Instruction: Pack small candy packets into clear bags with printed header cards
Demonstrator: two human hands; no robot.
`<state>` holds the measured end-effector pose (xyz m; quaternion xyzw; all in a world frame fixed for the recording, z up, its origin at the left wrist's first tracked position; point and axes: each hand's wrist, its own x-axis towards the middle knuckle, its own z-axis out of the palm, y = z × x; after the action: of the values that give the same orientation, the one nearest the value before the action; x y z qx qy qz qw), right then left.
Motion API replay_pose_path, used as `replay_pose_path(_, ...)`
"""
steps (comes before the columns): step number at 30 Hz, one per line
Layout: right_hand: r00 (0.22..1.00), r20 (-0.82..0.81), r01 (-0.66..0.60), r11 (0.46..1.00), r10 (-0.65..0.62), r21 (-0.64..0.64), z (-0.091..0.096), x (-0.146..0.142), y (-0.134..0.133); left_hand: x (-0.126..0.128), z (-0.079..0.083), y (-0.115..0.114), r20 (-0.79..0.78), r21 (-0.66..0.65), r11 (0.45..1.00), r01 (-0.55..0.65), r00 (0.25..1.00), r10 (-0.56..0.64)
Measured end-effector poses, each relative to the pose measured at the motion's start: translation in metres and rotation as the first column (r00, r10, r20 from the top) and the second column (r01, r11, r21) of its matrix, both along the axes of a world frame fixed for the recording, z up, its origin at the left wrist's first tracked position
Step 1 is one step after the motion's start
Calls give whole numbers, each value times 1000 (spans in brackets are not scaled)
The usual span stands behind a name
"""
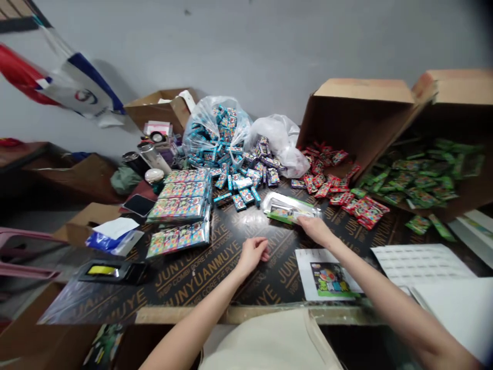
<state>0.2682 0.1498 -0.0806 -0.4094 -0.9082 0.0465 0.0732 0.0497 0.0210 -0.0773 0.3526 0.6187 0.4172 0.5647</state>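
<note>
- Our two hands are apart: at the centre of the frame our left hand (254,253) is loosely curled, and we cannot tell whether it pinches anything.
- Our right hand (315,229) grips the near right edge of a clear bag (289,205) with green print, lying right of centre on the worktop (227,262).
- Done, as we judge it: the filled flat packs (181,198) stacked left of centre, small boxes lined up in rows inside.
- Left, we judge: loose blue boxes (241,198) and purple boxes (265,167) at upper centre, red boxes (365,209) right of centre, and green boxes (416,180) at the right.
- We cannot tell how full the bag is.
</note>
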Motion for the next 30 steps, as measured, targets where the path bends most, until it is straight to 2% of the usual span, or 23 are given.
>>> replay_pose_path(3,994,-105,13,998,-7,58,23,-25,-36,-9,20,1,31,222,964,-144,990,140)
replay_pose_path(5,962,-260,-69,996,81,54,41,-53,-71,-8,34,1,160,332,914,-233,969,188)
replay_pose_path(7,895,-405,-217,976,188,-27,58,-81,-103,-6,45,-1,339,275,923,-271,925,171)
replay_pose_path(9,798,-571,-285,956,194,-73,73,-99,-118,-8,51,-9,491,150,959,-241,860,139)
replay_pose_path(12,663,-748,-209,970,46,-125,88,-104,-110,-15,51,-27,599,84,986,-145,798,66)
replay_pose_path(14,613,-790,-168,972,-26,-162,93,-100,-96,-19,48,-37,608,72,994,-86,794,25)
replay_pose_path(16,620,-783,-167,969,-39,-181,93,-96,-85,-23,45,-43,593,54,998,-44,805,4)
replay_pose_path(19,716,-697,-179,973,27,-146,93,-93,-79,-27,45,-43,540,110,993,31,837,-86)
replay_pose_path(21,775,-620,-253,959,123,-126,95,-91,-78,-30,49,-41,485,182,976,119,853,-194)
replay_pose_path(23,801,-553,-372,914,229,-160,99,-88,-77,-33,55,-41,432,233,956,177,862,-265)
replay_pose_path(26,823,-473,-478,834,314,-277,106,-83,-76,-35,63,-44,383,274,943,188,878,-286)
replay_pose_path(30,847,-472,-450,805,246,-387,107,-82,-76,-33,66,-47,392,180,970,166,892,-226)
